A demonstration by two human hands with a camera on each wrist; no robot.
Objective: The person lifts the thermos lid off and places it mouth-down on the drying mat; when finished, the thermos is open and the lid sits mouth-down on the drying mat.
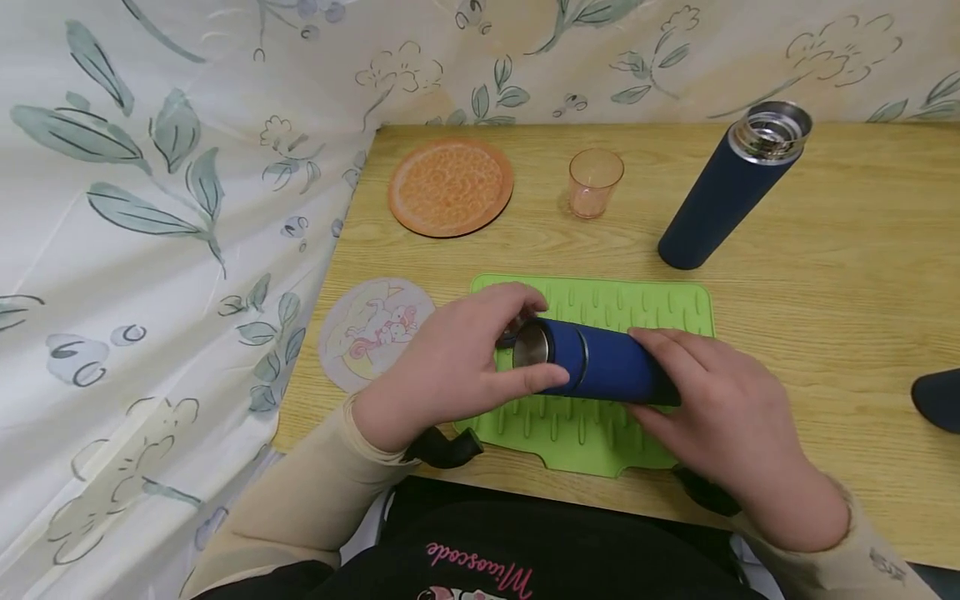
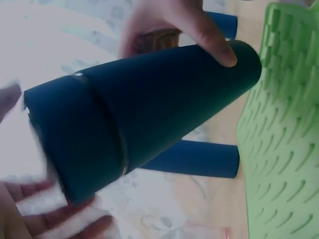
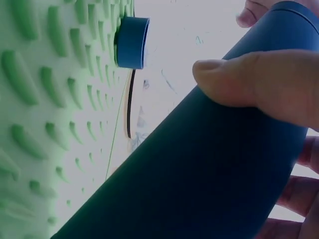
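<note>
My right hand (image 1: 720, 400) grips a blue thermos (image 1: 618, 362) around its lower body, thumb along the side in the right wrist view. The thermos lies tilted over a green ridged mat (image 1: 585, 433), its silvery round end facing left. A thin band rings it near that end. My left hand (image 1: 450, 358) is spread around this end, thumb beside the rim and fingers behind and below. In the left wrist view those fingers (image 2: 55, 219) are blurred. A short blue cup-like lid (image 3: 132, 43) stands on the mat, mostly hidden behind my left hand in the head view.
An uncapped dark blue thermos (image 1: 723, 200) stands at the back right. Behind the mat are an orange tinted glass (image 1: 595, 183) and an orange round placemat (image 1: 450, 187). A pale round mat (image 1: 367, 325) lies left; a dark object (image 1: 937, 400) is at the right edge.
</note>
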